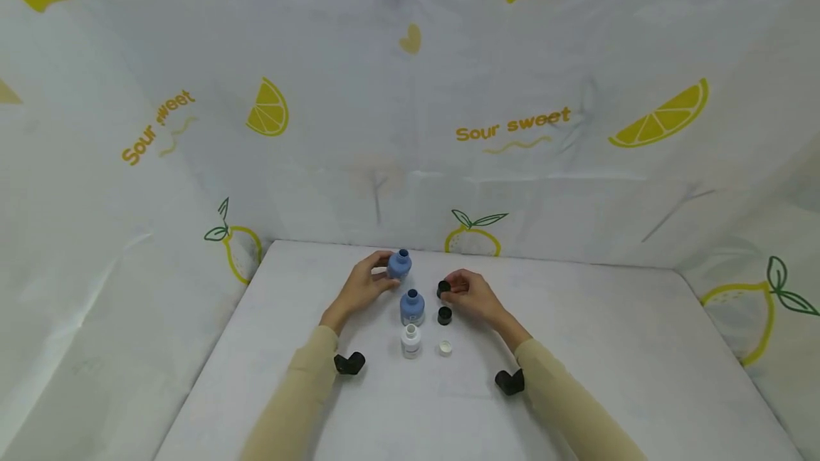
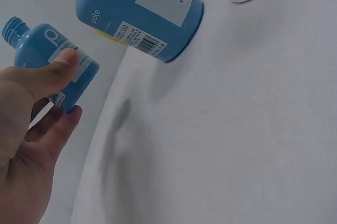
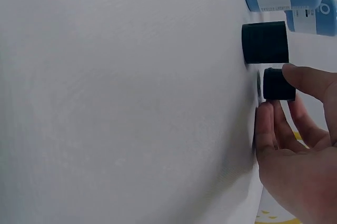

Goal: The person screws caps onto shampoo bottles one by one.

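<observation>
My left hand [image 1: 364, 286] grips the farthest blue bottle [image 1: 398, 266], which has an uncapped threaded neck. In the left wrist view the thumb presses the label of this blue bottle [image 2: 58, 58], and the fingers go round behind it. My right hand [image 1: 472, 295] pinches a black cap [image 3: 279, 84] between thumb and fingers, right at the tabletop. A second black cap [image 1: 445, 316] stands just nearer than that hand. Between the hands is another uncapped blue bottle [image 1: 412, 309], upright. Nearer still are a small white bottle [image 1: 411, 342], also uncapped, and a white cap [image 1: 445, 348].
The white-covered table [image 1: 615, 347] meets a hanging white curtain [image 1: 359, 126] printed with lemons at its back edge. Black wrist mounts [image 1: 349, 363] stick inward from both sleeves. The bottles stand in a column, with the caps in another column to their right.
</observation>
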`<action>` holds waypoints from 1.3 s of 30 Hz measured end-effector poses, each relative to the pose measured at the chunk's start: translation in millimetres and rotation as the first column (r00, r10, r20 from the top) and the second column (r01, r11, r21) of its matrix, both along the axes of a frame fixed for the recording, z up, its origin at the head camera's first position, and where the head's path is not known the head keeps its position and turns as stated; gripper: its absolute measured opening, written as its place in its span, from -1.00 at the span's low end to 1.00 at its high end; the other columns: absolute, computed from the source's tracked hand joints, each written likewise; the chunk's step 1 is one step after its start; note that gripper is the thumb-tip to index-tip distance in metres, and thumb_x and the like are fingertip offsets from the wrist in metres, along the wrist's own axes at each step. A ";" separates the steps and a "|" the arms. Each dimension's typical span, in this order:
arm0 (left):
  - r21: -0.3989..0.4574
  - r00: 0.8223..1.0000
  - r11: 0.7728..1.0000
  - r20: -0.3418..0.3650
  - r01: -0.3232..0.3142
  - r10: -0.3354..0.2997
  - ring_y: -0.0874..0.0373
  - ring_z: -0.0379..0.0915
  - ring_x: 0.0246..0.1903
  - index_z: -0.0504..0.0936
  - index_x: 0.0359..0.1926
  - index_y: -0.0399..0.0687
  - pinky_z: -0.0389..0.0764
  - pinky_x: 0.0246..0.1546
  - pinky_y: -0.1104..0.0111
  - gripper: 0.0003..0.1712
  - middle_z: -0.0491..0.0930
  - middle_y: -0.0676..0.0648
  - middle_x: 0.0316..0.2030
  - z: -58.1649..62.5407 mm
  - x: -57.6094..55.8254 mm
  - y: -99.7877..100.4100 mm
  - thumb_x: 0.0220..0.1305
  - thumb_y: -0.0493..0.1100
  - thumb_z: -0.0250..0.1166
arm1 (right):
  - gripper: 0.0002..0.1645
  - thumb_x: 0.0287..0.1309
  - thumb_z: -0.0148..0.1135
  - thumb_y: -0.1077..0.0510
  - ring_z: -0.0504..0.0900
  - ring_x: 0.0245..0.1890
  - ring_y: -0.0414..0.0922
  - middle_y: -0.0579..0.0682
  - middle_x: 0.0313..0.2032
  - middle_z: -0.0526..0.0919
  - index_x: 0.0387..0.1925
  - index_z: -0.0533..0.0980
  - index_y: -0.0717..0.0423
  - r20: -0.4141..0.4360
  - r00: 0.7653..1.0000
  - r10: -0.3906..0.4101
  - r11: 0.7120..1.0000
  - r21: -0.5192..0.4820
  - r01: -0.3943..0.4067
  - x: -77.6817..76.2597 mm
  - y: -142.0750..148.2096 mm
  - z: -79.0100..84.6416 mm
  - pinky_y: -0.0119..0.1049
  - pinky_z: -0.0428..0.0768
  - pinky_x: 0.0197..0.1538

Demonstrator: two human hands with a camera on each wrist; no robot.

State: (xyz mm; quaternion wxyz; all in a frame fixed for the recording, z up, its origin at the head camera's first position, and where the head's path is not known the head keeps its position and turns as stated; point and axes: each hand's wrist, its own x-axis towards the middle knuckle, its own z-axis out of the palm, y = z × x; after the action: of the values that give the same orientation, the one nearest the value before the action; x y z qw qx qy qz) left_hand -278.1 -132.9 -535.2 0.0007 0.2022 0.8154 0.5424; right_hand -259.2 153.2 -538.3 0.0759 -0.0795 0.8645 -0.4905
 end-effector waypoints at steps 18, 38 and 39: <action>-0.126 0.987 0.992 -0.159 -0.001 -0.019 -0.26 0.62 0.29 0.50 0.40 -0.36 0.77 0.30 -0.01 -0.30 0.65 -0.36 0.26 18.0 6.1 -4.6 0.30 -0.35 0.54 | -0.57 0.35 0.49 0.18 0.77 0.16 0.20 0.30 0.11 0.77 0.14 0.61 0.31 -0.179 0.979 0.092 0.991 -0.081 -0.108 -0.4 -1.0 64.7 -0.02 0.79 0.28; -0.197 0.981 0.980 -0.187 0.017 -0.054 -0.18 0.62 0.31 0.53 0.42 -0.31 0.76 0.32 0.06 -0.28 0.66 -0.29 0.30 30.9 12.7 0.0 0.29 -0.32 0.57 | -0.57 0.36 0.50 0.17 0.77 0.09 0.07 0.20 0.10 0.78 0.19 0.67 0.24 -0.243 0.960 0.137 0.983 -0.084 -0.162 2.2 -27.0 73.1 -0.13 0.79 0.29; -0.195 0.981 0.981 -0.187 0.016 -0.054 -0.18 0.62 0.31 0.53 0.42 -0.31 0.76 0.32 0.06 -0.28 0.66 -0.29 0.30 30.8 12.7 0.0 0.29 -0.32 0.57 | -0.57 0.36 0.50 0.17 0.77 0.10 0.08 0.21 0.11 0.78 0.19 0.67 0.24 -0.245 0.960 0.136 0.983 -0.086 -0.161 2.4 -27.3 73.4 -0.11 0.79 0.30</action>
State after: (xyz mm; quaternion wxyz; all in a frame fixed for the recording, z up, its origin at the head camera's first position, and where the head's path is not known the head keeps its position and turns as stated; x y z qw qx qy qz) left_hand -265.4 -133.0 -504.3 -0.0486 0.2667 0.8567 0.4389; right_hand -256.8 125.9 -464.9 0.0041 -0.2064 0.8320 -0.5149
